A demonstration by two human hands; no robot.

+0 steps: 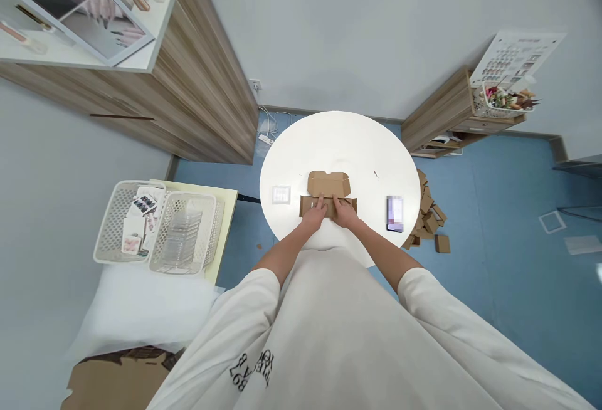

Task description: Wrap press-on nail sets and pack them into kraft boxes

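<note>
A small brown cardboard box (pixel 329 183), partly unfolded, lies on the white round table (pixel 305 140) in front of me. Its large notched flap stands or lies toward the far side, and its narrower part sits under my fingers. My left hand (pixel 315 214) grips the near part at its left, fingers pointing away from me. At the right of the same part, my right hand (pixel 345 213) holds on with the thumb side inward. Both palms partly hide the near edge. A small clear case (pixel 281 195) rests to the left, and a phone (pixel 395 213) to the right.
Several small cardboard boxes (pixel 430 219) are heaped on the floor right of the table. White baskets (pixel 211 234) with clear packs and cards stand on a side table at left. A wooden cabinet (pixel 207 71) and a shelf (pixel 442 109) stand near the wall. A small reddish item (pixel 375 173) lies on the table.
</note>
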